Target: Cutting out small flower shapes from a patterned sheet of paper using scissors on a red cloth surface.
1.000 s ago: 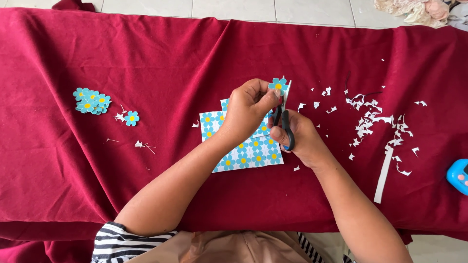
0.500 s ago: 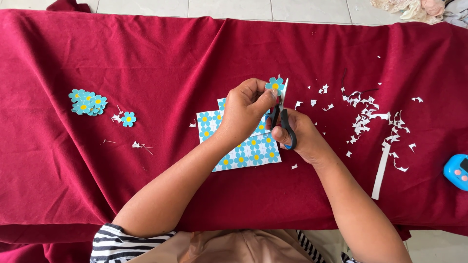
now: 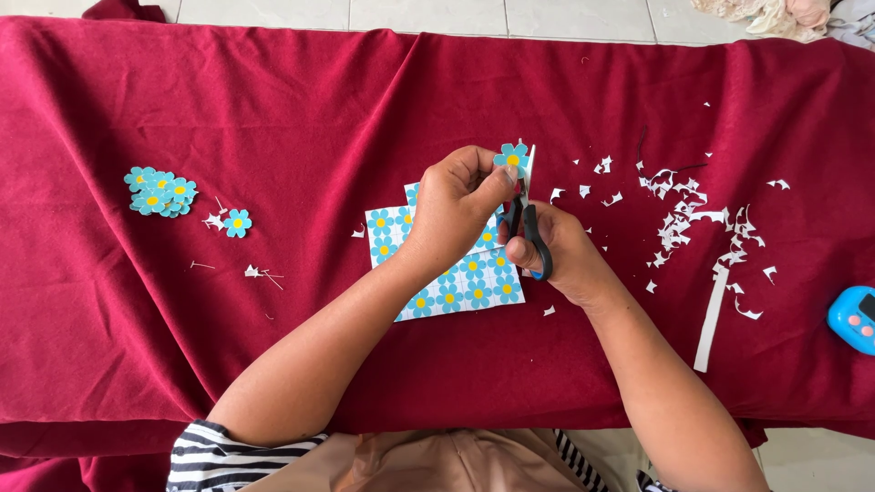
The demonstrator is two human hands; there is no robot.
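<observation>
My left hand (image 3: 453,202) pinches a small blue paper flower (image 3: 512,157) with a yellow centre, held up above the table. My right hand (image 3: 558,251) grips black-and-blue scissors (image 3: 529,232) whose blades reach up to the flower's edge. Under both hands lies a printed sheet of blue flowers (image 3: 456,278) on the dark red tablecloth (image 3: 301,109); my hands cover part of it.
A heap of cut-out blue flowers (image 3: 160,191) and one loose flower (image 3: 237,222) lie at the left. White paper scraps (image 3: 679,214) and a long white strip (image 3: 711,316) are scattered at the right. A blue gadget (image 3: 854,318) sits at the right edge. Pale floor tiles show beyond the table.
Both hands stay over the sheet. The flower has turned slightly between my left fingers against the scissors; little else differs.
</observation>
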